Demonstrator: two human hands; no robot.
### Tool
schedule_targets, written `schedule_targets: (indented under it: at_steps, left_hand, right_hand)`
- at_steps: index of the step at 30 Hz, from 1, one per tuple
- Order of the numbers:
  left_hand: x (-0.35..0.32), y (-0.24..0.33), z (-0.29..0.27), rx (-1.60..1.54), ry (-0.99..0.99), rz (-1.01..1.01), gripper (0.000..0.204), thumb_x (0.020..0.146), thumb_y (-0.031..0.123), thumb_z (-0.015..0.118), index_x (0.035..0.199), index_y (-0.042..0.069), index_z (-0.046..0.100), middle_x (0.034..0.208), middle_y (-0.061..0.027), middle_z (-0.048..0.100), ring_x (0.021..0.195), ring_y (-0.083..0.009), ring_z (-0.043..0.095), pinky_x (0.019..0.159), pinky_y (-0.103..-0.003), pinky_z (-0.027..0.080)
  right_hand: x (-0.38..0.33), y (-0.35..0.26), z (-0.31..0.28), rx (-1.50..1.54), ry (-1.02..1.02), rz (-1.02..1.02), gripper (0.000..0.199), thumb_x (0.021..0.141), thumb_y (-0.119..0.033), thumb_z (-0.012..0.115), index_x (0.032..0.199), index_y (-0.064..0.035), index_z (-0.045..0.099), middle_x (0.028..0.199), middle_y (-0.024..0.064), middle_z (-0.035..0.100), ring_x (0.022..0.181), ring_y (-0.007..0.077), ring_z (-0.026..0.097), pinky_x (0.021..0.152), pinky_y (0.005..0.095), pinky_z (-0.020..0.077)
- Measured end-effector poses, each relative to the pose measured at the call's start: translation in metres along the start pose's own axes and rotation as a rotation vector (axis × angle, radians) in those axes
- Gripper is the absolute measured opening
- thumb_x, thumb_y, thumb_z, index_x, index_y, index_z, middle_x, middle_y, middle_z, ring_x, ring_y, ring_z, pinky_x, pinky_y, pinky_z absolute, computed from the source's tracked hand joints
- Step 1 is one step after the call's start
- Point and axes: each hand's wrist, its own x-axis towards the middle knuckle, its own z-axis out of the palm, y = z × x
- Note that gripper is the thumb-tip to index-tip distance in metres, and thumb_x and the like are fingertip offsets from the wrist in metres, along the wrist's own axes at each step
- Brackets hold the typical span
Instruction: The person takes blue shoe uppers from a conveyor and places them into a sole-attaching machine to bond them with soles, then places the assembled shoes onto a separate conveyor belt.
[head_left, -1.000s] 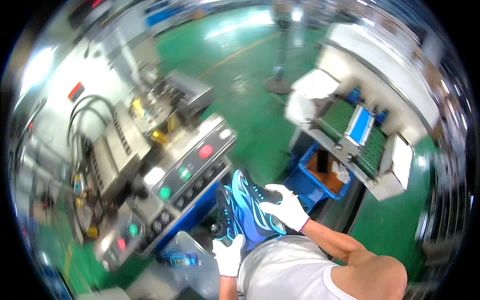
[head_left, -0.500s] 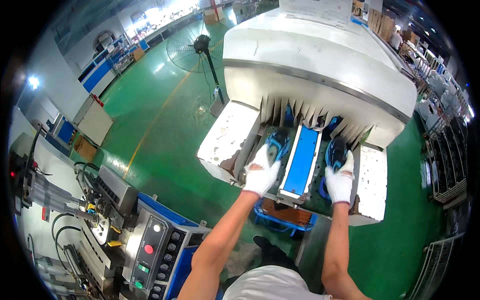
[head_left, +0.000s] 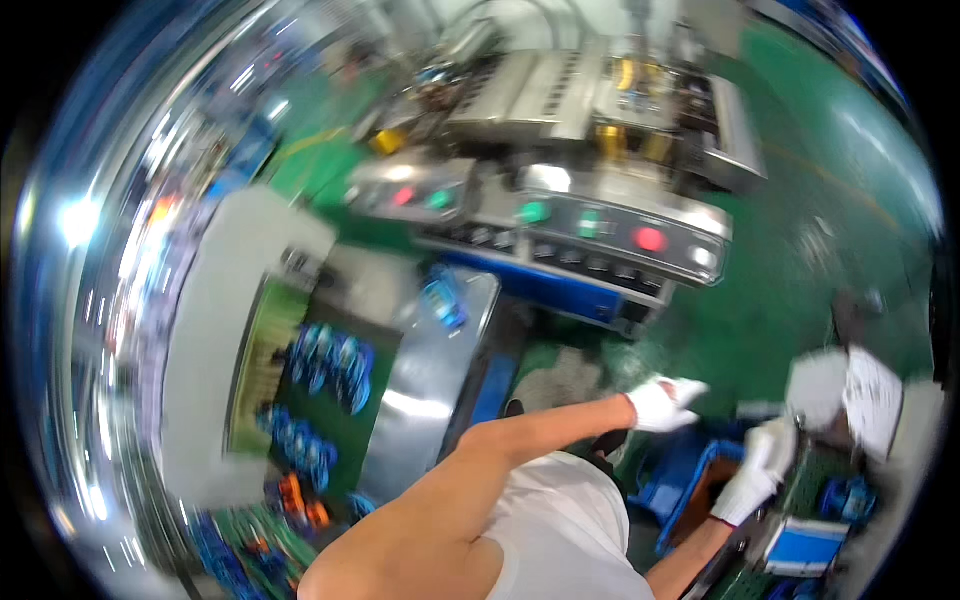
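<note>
My left hand, in a white glove, is held over the floor at lower right. Its fingers are apart and hold nothing. My right hand, also gloved and smeared by motion, stretches its fingers toward the white end block of the machine at far right; I see nothing in it. Right of that hand, a blue shoe sits on the machine's bed, beside a blue-topped divider. A blue crate stands between my hands, lower down.
Ahead is a press with a control panel of coloured buttons. To the left, a blue shoe lies on a metal table. Beyond it, several blue shoes stand by a pale machine with an opening. Orange-and-black items lie nearer.
My view has swung left, so the machine with the shoes now sits at lower right. Both hands have come away from the two shoes they were touching on its bed.
</note>
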Motion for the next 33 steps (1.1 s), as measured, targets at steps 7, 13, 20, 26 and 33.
schedule_targets:
  at_steps: [7,13,20,26,33]
  left_hand:
    - [-0.545,-0.2,-0.118,0.309,1.16,-1.446,0.038,0.095,0.038,0.06,0.113,0.007,0.071,0.117,-0.0201,0.071,0.11,-0.0401,0.067,0.095,-0.05,0.054]
    - [-0.824,-0.136,0.032,0.237,1.72,-1.919,0.075,0.088,0.047,0.074,0.143,0.001,0.052,0.139,-0.0251,0.061,0.129,-0.0423,0.058,0.109,-0.049,0.046]
    - [-0.81,-0.209,0.042,0.253,1.731,-1.954,0.065,0.092,0.041,0.075,0.14,0.004,0.051,0.125,-0.0265,0.06,0.121,-0.0466,0.057,0.101,-0.05,0.048]
    - [-0.883,-0.224,0.054,-0.084,2.153,-1.956,0.038,0.104,0.038,0.058,0.118,0.004,0.068,0.113,-0.0251,0.068,0.105,-0.0451,0.066,0.089,-0.051,0.051]
    - [-0.837,-0.161,-0.03,-0.436,2.302,-1.445,0.065,0.112,0.047,0.031,0.102,0.003,0.077,0.087,-0.0118,0.074,0.079,-0.0242,0.068,0.077,-0.041,0.054]
  right_hand:
    - [-0.106,0.051,0.218,-0.142,-1.165,0.083,0.056,0.102,-0.013,0.068,0.153,-0.0043,0.046,0.153,0.0192,0.052,0.134,0.0284,0.056,0.106,0.0409,0.0519]
    - [-0.129,0.084,0.282,-0.785,-1.364,-0.031,0.061,0.095,-0.018,0.074,0.147,0.0026,0.048,0.126,0.0167,0.066,0.103,0.0228,0.067,0.082,0.0346,0.057]
    - [-0.081,0.104,0.254,-1.385,-1.481,-0.128,0.056,0.085,-0.016,0.077,0.135,0.0006,0.06,0.108,0.0099,0.068,0.086,0.0191,0.064,0.074,0.0351,0.0547]
    - [-0.136,0.029,0.36,-1.28,-1.487,-0.504,0.056,0.081,-0.035,0.076,0.116,0.0075,0.069,0.109,0.0281,0.073,0.102,0.0405,0.071,0.087,0.0461,0.0555]
    - [-0.352,-0.102,0.445,-0.52,-1.765,-0.129,0.054,0.098,-0.009,0.067,0.146,0.0084,0.049,0.144,0.0222,0.059,0.135,0.0284,0.058,0.113,0.0377,0.0469]
